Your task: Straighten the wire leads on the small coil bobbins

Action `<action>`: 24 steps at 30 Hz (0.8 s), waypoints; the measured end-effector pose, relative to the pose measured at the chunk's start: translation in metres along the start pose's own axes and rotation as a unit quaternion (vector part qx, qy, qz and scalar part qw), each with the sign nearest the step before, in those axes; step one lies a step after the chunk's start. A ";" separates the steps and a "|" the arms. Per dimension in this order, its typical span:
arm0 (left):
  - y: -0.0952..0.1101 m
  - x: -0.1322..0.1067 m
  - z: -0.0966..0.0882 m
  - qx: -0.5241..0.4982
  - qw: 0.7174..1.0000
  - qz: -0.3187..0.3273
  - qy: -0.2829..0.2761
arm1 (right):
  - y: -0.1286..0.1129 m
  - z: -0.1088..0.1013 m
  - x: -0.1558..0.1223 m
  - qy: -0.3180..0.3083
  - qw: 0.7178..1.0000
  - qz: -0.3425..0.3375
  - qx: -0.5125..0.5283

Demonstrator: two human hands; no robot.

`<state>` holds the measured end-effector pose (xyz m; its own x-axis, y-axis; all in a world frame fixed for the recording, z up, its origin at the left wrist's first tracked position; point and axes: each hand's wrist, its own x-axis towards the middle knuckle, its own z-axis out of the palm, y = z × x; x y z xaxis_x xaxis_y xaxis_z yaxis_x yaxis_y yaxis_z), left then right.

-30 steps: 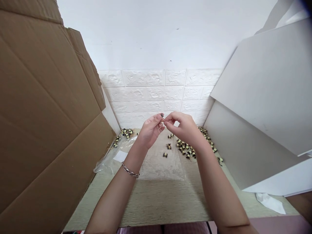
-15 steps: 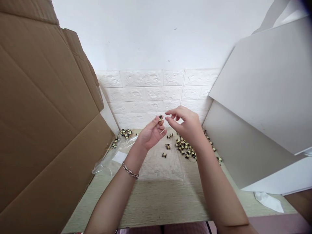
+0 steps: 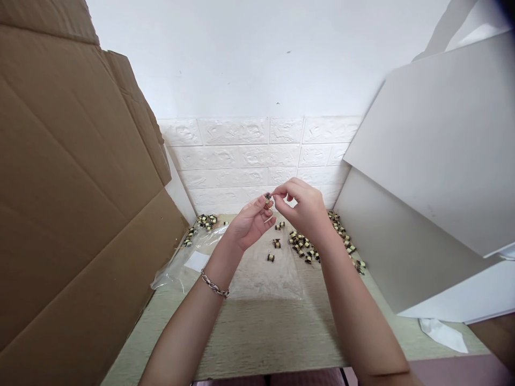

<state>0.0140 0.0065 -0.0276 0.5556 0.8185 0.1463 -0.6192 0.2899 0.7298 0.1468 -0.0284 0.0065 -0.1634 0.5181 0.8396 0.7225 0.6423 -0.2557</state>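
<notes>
My left hand [image 3: 250,222] holds a tiny black-and-yellow bobbin part [image 3: 267,197] between thumb and fingertips, raised above the table. My right hand [image 3: 302,206] pinches at the same part from the right, fingertips touching it. Below the hands, several similar small parts [image 3: 306,247] lie scattered on a clear plastic sheet [image 3: 261,273]. Two loose ones [image 3: 274,250] sit apart in the middle. A chain bracelet [image 3: 214,286] circles my left wrist.
A tall brown cardboard panel [image 3: 76,214] stands on the left, white boards [image 3: 434,177] lean on the right. Another heap of parts [image 3: 203,222] lies at the back left beside a clear bag [image 3: 189,257]. White crumpled paper [image 3: 442,332] lies at the right edge.
My right hand drew away from the part half a second ago with fingers spread, then came back and pinches it again. The left hand stayed almost still.
</notes>
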 end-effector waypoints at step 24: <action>0.015 -0.007 0.005 0.359 0.921 0.144 0.040 | 0.000 -0.012 0.000 -0.067 0.983 0.155 0.069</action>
<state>0.0038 0.0028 -0.0138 0.3656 0.8524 0.3739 -0.1922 -0.3239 0.9263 0.1547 -0.0347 0.0120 -0.0433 0.7640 0.6437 0.6550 0.5083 -0.5592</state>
